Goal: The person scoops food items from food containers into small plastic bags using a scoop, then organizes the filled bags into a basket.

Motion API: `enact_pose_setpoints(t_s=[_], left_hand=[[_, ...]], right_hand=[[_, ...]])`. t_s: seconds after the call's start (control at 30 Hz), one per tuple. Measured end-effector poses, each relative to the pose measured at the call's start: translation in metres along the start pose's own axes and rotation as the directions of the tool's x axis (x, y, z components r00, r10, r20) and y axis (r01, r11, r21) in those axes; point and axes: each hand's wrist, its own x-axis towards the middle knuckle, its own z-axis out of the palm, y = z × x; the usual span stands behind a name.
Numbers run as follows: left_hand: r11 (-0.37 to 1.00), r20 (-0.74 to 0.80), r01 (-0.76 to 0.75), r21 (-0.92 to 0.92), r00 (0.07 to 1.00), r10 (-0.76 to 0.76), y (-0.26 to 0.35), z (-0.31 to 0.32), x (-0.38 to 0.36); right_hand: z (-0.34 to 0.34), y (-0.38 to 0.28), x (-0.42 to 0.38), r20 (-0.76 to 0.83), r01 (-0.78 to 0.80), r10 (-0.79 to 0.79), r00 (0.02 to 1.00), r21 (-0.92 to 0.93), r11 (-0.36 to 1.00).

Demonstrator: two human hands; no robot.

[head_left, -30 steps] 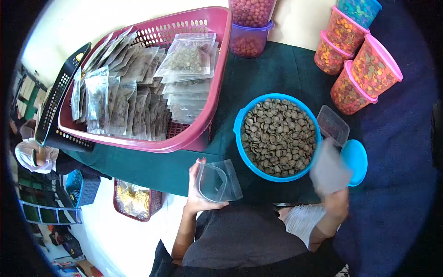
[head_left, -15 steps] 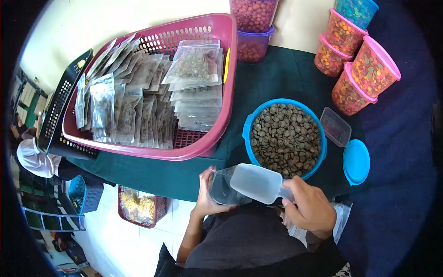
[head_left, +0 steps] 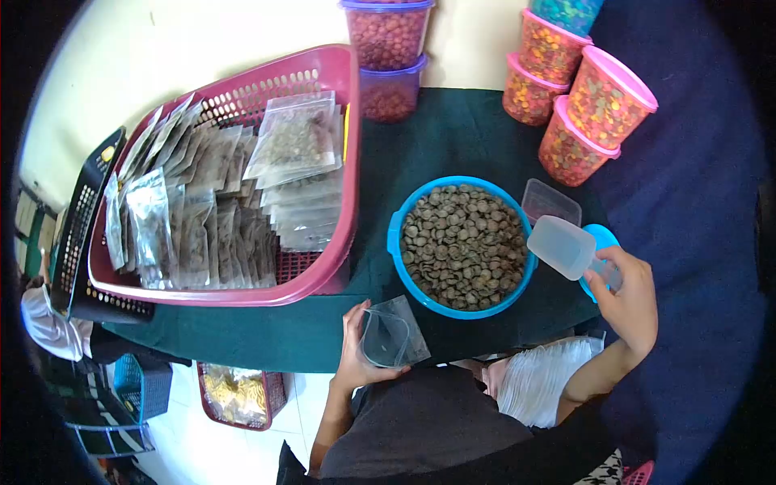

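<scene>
My left hand (head_left: 356, 356) is wrapped round the side of a clear plastic pouch (head_left: 396, 333), whose mouth gapes and which looks empty. In my right hand (head_left: 632, 301) is the handle of a translucent white scoop (head_left: 559, 247). The scoop hangs at the right edge of a round blue tub (head_left: 395, 257), its bowl showing nothing inside. Small greyish-brown, disc-like pieces (head_left: 462, 246) fill the tub. Partly covered by the scoop and hand lies a blue lid (head_left: 602, 235), beside a clear rectangular container (head_left: 551, 200).
A maroon basket (head_left: 349, 218) packed with filled pouches (head_left: 295, 137) stands at left. Pink-lidded tubs (head_left: 610, 101) and purple-lidded tubs (head_left: 392, 40) are stacked at the back. A stack of flat clear pouches (head_left: 537, 384) lies near my lap. Another person (head_left: 48, 323) is at far left.
My right hand has carried the scoop away from the pouch, up and right to the tub's far right side. My left hand still holds the pouch. The view has shifted, moving the table items left.
</scene>
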Motion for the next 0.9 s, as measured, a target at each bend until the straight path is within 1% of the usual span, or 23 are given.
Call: enact_pose_setpoints(t_s=[0.03, 0.1, 0.13, 0.17, 0.23, 0.27, 0.3, 0.37, 0.4, 0.43, 0.5, 0.53, 0.6, 0.63, 0.67, 0.7, 0.73, 0.8, 0.83, 0.9], left_hand=[[1.0, -0.007, 0.0, 0.001, 1.0, 0.0, -0.002, 0.002, -0.001], [1.0, -0.003, -0.011, -0.001, 1.0, 0.011, -0.005, 0.005, -0.001], [0.998, -0.026, -0.001, -0.059, 1.0, -0.001, -0.005, 0.007, -0.002], [0.993, -0.048, 0.008, -0.118, 0.999, -0.014, -0.006, 0.008, -0.002], [0.995, -0.029, 0.01, -0.1, 0.999, -0.013, -0.007, 0.009, -0.003], [0.997, -0.022, 0.017, -0.077, 1.0, -0.019, -0.008, 0.009, -0.002], [0.997, -0.009, 0.012, -0.076, 1.0, -0.013, -0.005, 0.008, 0.0], [1.0, 0.014, -0.004, -0.026, 1.0, 0.005, 0.004, 0.006, 0.006], [1.0, 0.025, -0.012, -0.026, 1.0, 0.012, 0.008, 0.005, 0.009], [0.999, 0.025, -0.033, -0.04, 0.999, 0.034, 0.012, 0.004, 0.012], [0.997, 0.034, -0.061, -0.051, 0.997, 0.062, 0.018, 0.003, 0.017], [0.995, 0.041, -0.075, -0.069, 0.996, 0.078, 0.021, 0.002, 0.02], [0.991, 0.052, -0.099, -0.087, 0.993, 0.104, 0.026, 0.001, 0.025], [0.987, 0.06, -0.105, -0.125, 0.992, 0.113, 0.028, 0.0, 0.027], [0.98, 0.066, -0.11, -0.163, 0.99, 0.122, 0.03, 0.0, 0.028], [0.979, 0.066, -0.118, -0.164, 0.989, 0.13, 0.032, 0.0, 0.031], [0.979, 0.069, -0.115, -0.169, 0.989, 0.128, 0.034, 0.001, 0.032], [0.978, 0.07, -0.115, -0.172, 0.989, 0.128, 0.035, 0.001, 0.037], [0.979, 0.082, -0.109, -0.174, 0.989, 0.125, 0.035, 0.001, 0.039], [0.979, 0.093, -0.102, -0.178, 0.988, 0.12, 0.034, 0.003, 0.043]], right_hand=[[-0.003, 0.0, 0.002, -0.012, -0.011, 0.011, 1.0, -0.005, 1.0], [-0.009, 0.001, 0.003, 0.058, 0.097, -0.088, 0.994, -0.181, 0.979], [-0.008, 0.003, 0.003, 0.084, 0.103, -0.087, 0.993, -0.212, 0.972], [-0.01, 0.002, 0.005, 0.075, 0.09, -0.075, 0.994, -0.215, 0.972], [-0.014, -0.006, 0.012, 0.264, 0.233, -0.152, 0.953, -0.314, 0.92], [-0.011, -0.003, 0.017, 0.295, 0.246, -0.155, 0.943, -0.302, 0.921], [-0.012, -0.005, 0.021, 0.289, 0.232, -0.143, 0.947, -0.302, 0.924], [-0.013, -0.011, 0.03, 0.386, 0.31, -0.184, 0.904, -0.293, 0.904], [-0.015, -0.016, 0.037, 0.464, 0.325, -0.152, 0.873, -0.32, 0.89], [-0.013, -0.017, 0.044, 0.456, 0.313, -0.144, 0.878, -0.321, 0.894], [-0.005, -0.017, 0.057, 0.563, 0.46, -0.217, 0.798, -0.335, 0.822], [-0.002, -0.021, 0.065, 0.556, 0.45, -0.212, 0.804, -0.335, 0.828], [0.004, -0.035, 0.078, 0.729, 0.499, -0.122, 0.673, -0.326, 0.803], [0.007, -0.041, 0.08, 0.723, 0.493, -0.12, 0.681, -0.331, 0.804], [0.01, -0.048, 0.082, 0.747, 0.522, -0.118, 0.655, -0.333, 0.785], [0.013, -0.055, 0.085, 0.77, 0.551, -0.116, 0.627, -0.334, 0.765], [0.016, -0.06, 0.087, 0.766, 0.551, -0.117, 0.632, -0.338, 0.763], [0.024, -0.069, 0.088, 0.829, 0.581, -0.063, 0.556, -0.333, 0.743], [0.028, -0.073, 0.088, 0.828, 0.582, -0.065, 0.557, -0.334, 0.742], [0.036, -0.076, 0.086, 0.855, 0.628, 0.014, 0.518, -0.392, 0.672]])
